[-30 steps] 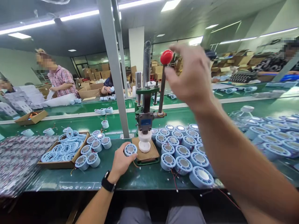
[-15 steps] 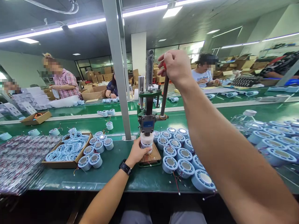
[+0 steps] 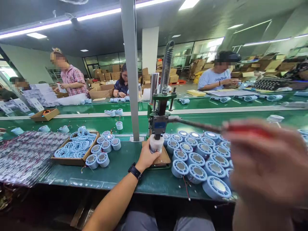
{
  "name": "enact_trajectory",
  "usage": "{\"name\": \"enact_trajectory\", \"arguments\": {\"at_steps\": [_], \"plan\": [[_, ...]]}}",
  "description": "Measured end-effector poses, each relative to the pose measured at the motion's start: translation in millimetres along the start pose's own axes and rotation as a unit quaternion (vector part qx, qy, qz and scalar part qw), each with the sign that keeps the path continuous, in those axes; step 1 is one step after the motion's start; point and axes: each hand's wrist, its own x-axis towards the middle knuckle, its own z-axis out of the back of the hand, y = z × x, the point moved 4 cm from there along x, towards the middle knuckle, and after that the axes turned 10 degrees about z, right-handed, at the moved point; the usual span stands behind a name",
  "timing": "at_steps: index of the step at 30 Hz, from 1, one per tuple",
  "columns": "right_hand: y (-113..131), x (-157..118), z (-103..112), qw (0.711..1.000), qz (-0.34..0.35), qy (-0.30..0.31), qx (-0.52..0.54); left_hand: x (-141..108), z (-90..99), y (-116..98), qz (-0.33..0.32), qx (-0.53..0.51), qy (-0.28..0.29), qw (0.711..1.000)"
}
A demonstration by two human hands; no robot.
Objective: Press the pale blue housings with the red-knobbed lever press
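A hand-operated arbor press (image 3: 160,123) with a coil spring on top stands on the bench in front of me. My left hand (image 3: 147,157) is curled round a small round housing (image 3: 156,149) on the press's brown base plate (image 3: 163,158); my fingers hide most of it. The white round press head (image 3: 156,141) sits directly on top of that piece. My right hand (image 3: 267,163), smeared by motion, is wrapped about the red grip (image 3: 250,130) of the press lever (image 3: 199,124), which points out to the right, roughly level.
Many light-blue round motor housings (image 3: 197,171) crowd the bench right of the press. On the left are a carton of blue rings (image 3: 74,149), several more housings (image 3: 103,159) and a bubble-wrapped stack (image 3: 29,154). A grey post (image 3: 131,70) rises behind. Co-workers sit and stand across the belt.
My right hand has swung the lever from upright down to the right, toward me. The press head stays on the piece in my left hand. The view has shifted a little.
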Motion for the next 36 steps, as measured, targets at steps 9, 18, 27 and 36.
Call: {"name": "enact_trajectory", "arguments": {"at_steps": [9,18,27,36], "plan": [[-37,60,-43,0.985,-0.042,-0.156,0.068,47,119.5,-24,-0.003,0.166,-0.178,0.97],[-24,-183,-185,0.964,-0.24,-0.112,-0.015,145,196.3,-43,0.049,0.434,-0.098,0.894],[-39,-188,-189,0.958,-0.26,-0.123,-0.023,146,166.9,-43,0.114,0.653,0.003,0.749],[-39,-193,-191,0.925,-0.341,-0.163,0.027,13,120.5,-51,0.088,0.709,0.072,0.696]]}}
